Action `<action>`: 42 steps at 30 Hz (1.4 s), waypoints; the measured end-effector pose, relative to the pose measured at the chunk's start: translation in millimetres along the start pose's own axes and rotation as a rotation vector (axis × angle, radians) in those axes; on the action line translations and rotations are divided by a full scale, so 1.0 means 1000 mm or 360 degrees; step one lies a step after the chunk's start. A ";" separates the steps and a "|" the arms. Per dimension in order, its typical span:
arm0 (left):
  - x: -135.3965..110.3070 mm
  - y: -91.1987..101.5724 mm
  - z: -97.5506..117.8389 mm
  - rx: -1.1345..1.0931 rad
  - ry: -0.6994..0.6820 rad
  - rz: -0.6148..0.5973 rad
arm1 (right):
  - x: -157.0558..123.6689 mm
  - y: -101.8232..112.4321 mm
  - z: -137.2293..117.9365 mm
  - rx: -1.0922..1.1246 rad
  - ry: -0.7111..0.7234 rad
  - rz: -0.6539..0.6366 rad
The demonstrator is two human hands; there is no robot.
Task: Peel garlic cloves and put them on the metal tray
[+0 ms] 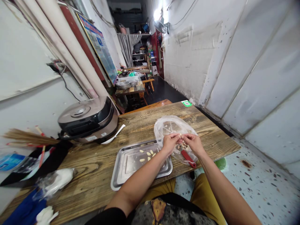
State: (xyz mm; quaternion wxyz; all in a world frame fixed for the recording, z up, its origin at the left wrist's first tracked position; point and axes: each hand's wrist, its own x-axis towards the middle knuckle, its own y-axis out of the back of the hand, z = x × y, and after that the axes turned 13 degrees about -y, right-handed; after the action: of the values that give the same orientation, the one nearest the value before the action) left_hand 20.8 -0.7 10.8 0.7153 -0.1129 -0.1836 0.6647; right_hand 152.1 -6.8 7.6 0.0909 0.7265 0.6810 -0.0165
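My left hand (169, 142) and my right hand (192, 143) meet over a clear plastic bag (171, 125) on the wooden table (98, 168). Both pinch a small pale garlic clove (180, 135) between their fingertips. Under the hands, inside the bag, lie more cloves and skins (181, 146). A red-handled tool (188, 158) lies on the bag's near edge, below my right hand. Left of the bag sits a steel tray (124, 175) with several peeled cloves (147, 154) on it.
A rice cooker (89, 120) stands at the table's back left with a white spoon (114, 135) beside it. Skewers (25, 137), black straps and plastic bags (53, 182) crowd the left end. A white wall runs along the right; a green sticker (187, 103) marks the far table edge.
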 end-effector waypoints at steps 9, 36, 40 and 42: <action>0.004 0.000 -0.002 -0.0087 0.0080 0.0120 | 0.002 -0.006 0.007 -0.0031 0.0004 0.0059; 0.002 -0.002 0.004 -0.0226 0.0210 0.0126 | -0.003 -0.006 -0.003 0.0205 -0.0121 0.0120; 0.001 -0.003 0.003 -0.0133 0.0101 0.0059 | 0.000 -0.009 0.000 0.0391 -0.0195 0.0169; 0.000 -0.003 0.001 -0.0081 0.0046 0.0043 | 0.001 -0.009 0.001 0.0478 -0.0238 0.0182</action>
State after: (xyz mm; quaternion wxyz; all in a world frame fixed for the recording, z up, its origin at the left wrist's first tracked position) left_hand 23.2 -1.0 13.6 0.7056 -0.1430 -0.1886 0.6679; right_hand 143.8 -5.8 5.1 0.0325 0.7661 0.6199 -0.1667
